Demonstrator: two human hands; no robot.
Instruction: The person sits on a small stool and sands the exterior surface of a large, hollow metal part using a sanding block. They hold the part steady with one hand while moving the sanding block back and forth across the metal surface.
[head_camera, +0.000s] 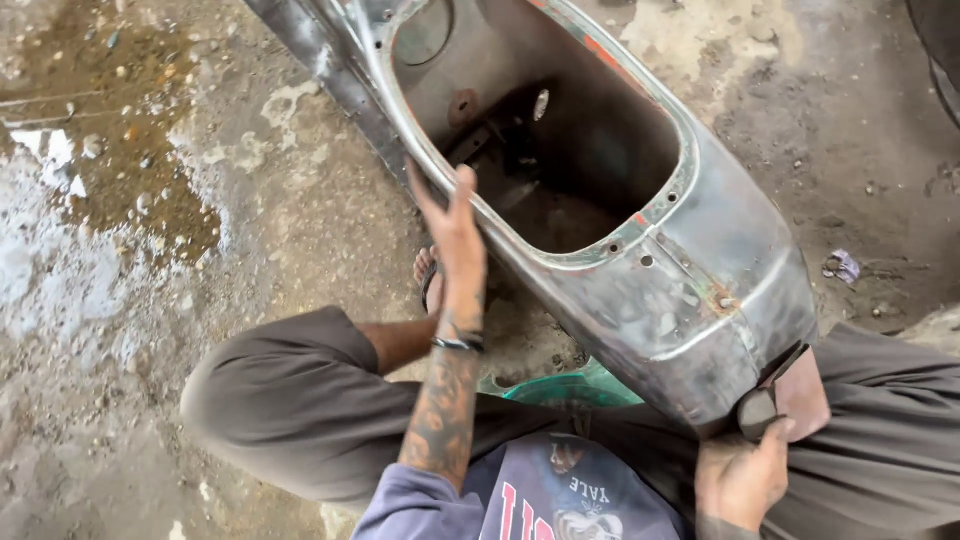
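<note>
A bare grey metal scooter body shell (690, 280) lies across my lap, its big open cavity facing up. My left hand (452, 225) is flat against the shell's left rim, fingers straight and apart, holding nothing. My right hand (742, 478) is closed on a small dark block (757, 408) pressed to the shell's near end. I squat with grey trousers, and a sandalled foot (427, 275) shows under the shell.
Wet, stained concrete floor (120, 200) with a puddle at the left. A green object (570, 388) peeks from under the shell. A small crumpled scrap (842, 266) lies on the dirt at the right. A dark curved object (940, 50) sits at the top right corner.
</note>
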